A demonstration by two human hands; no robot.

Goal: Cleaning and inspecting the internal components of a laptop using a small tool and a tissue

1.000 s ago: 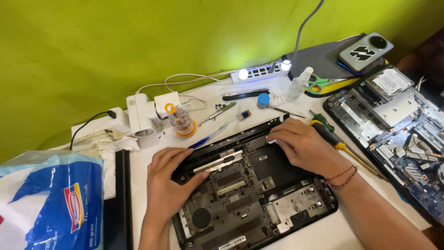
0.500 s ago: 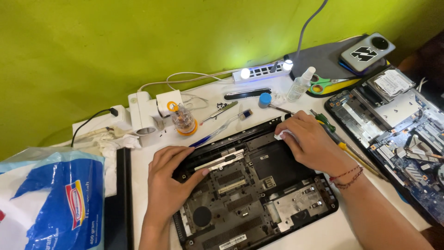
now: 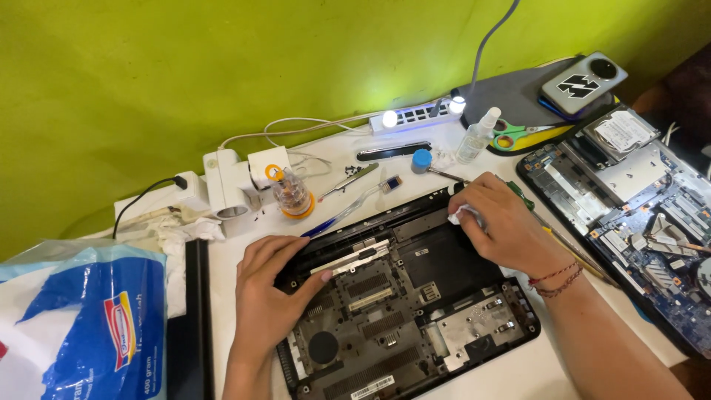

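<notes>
The right hand, pinching a white wad, has slid along the laptop shell to its far edge, so wiping goes on, while the left hand stays flat on its near-left corner.

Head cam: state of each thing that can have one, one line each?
Black laptop base: bottom cover off, internals exposed.
Second laptop: opened, board bare.
Power strip: lights on.
Spray bottle: upright, capped.
Scissors: closed, lying flat.
Left hand: flat on base edge, holding nothing.
Right hand: pressing a white wad on the base.
</notes>
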